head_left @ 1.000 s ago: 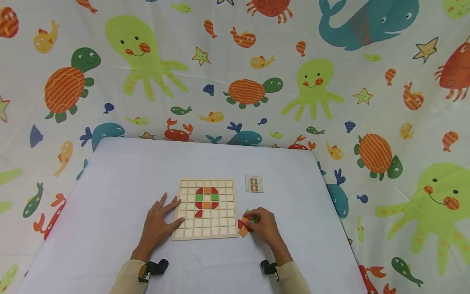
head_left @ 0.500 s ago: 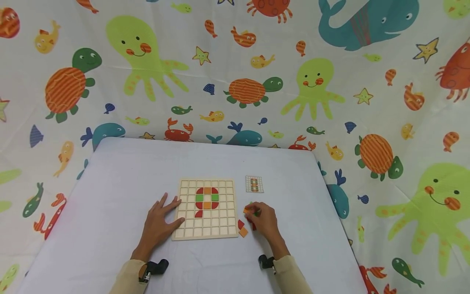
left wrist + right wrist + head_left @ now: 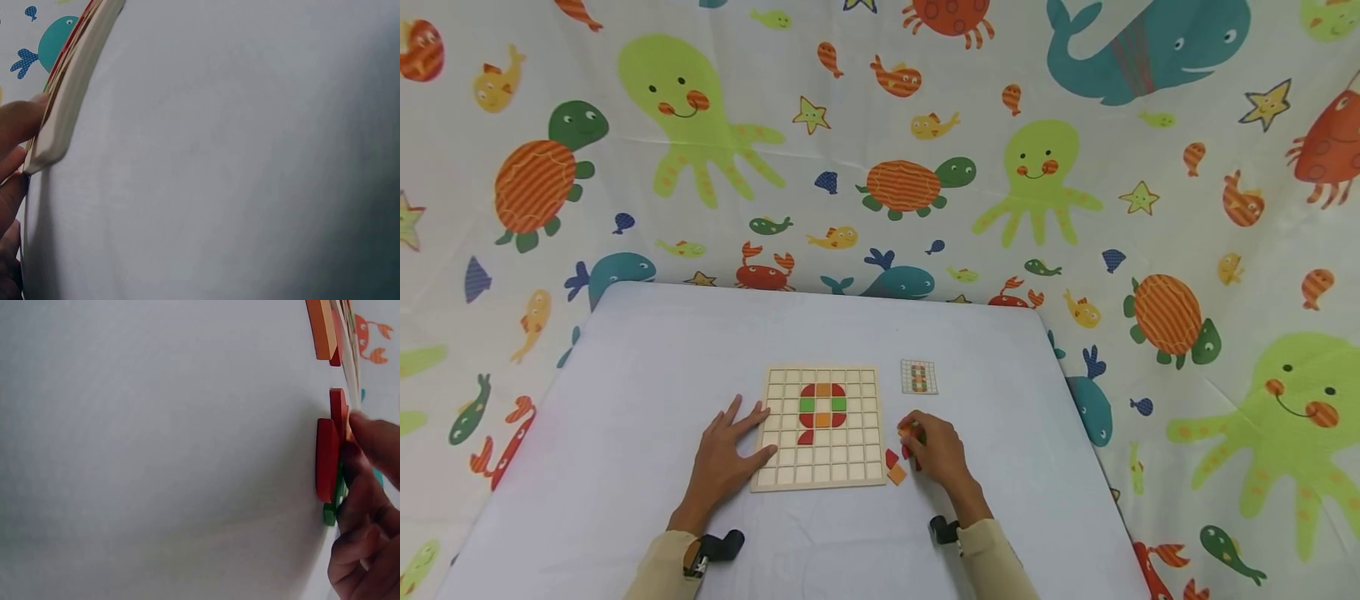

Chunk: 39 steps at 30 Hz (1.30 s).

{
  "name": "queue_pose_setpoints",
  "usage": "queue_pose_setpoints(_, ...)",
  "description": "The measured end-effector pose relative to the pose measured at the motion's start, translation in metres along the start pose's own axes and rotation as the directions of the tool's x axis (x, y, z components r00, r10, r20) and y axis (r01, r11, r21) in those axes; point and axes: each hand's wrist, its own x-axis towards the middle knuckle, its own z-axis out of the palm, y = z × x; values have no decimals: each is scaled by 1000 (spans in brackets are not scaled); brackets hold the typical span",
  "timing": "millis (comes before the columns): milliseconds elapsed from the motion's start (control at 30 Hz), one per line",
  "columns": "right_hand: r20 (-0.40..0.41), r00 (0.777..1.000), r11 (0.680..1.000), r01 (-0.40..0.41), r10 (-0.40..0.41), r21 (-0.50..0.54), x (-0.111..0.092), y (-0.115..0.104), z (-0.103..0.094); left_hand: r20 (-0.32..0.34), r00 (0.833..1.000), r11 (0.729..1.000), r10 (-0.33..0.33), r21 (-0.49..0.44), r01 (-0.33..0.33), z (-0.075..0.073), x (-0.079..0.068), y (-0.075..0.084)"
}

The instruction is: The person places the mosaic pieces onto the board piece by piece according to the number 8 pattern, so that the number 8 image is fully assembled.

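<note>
A wooden grid board [image 3: 831, 473] lies on the table with red, green and orange tiles set in a ring and one red quarter-round tile [image 3: 806, 437] below it. My left hand [image 3: 722, 458] rests at the board's left edge, thumb and fingers spread, the tips over the rim. Right of the board, my right hand [image 3: 942, 454] pinches an orange tile [image 3: 903, 431] between thumb and index finger, mostly hidden by the fingers. Under that hand, in the right wrist view, sit a red tile [image 3: 325, 459] and a green tile [image 3: 329, 514].
A loose red tile [image 3: 891, 458] and an orange square tile [image 3: 897, 474] lie by the board's lower right edge. A small pattern card [image 3: 919, 377] lies beyond the right hand. Behind the white table [image 3: 700, 333] hangs a sea-animal cloth [image 3: 737, 233].
My right hand has moved slightly up and right from the loose orange square and red tile, uncovering them, and now pinches an orange tile. The left hand and the board have stayed put.
</note>
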Motion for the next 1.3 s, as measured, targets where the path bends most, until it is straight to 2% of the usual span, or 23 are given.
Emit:
queue_pose_setpoints(133, -36, 998, 998, -58, 58, 10, 3, 2, 1, 0, 1000, 1000, 4, 3, -4, 0, 0, 1)
queue_pose_setpoints(267, -53, 996, 998, -67, 67, 19, 8, 0, 0, -6, 1000, 1000, 7, 4, -7, 0, 0, 1)
queue_pose_setpoints(500, -35, 993, 994, -114, 114, 1, 10, -3, -1, -5, 1000, 1000, -2, -7, 2, 0, -1, 3)
queue_pose_setpoints(700, 9, 997, 995, -79, 80, -56, 12, -3, -3, -7, 1000, 1000, 7, -5, -7, -1, 0, 2)
queue_pose_setpoints(833, 49, 998, 998, -45, 47, -41, 13, -3, -6, -6, 1000, 1000, 13, -2, -13, -1, 0, 2)
queue_pose_setpoints(933, 60, 997, 999, -41, 40, 5, 12, -4, -8, -4, 1000, 1000, 11, -5, -11, -1, -1, 2)
queue_pose_setpoints(1033, 37, 998, 995, -46, 43, 92, 11, -7, -8, -1, 1000, 1000, 7, -6, -7, 0, 0, 2)
queue_pose_setpoints(1167, -6, 1000, 963, -17, 19, 268, 11, -14, -4, 6, 1000, 1000, -3, -6, 3, -1, 0, 3)
queue_pose_setpoints(1300, -1, 1000, 935, 27, -28, 355, 11, -26, 5, 14, 1000, 1000, -16, -9, 16, -2, 0, 4)
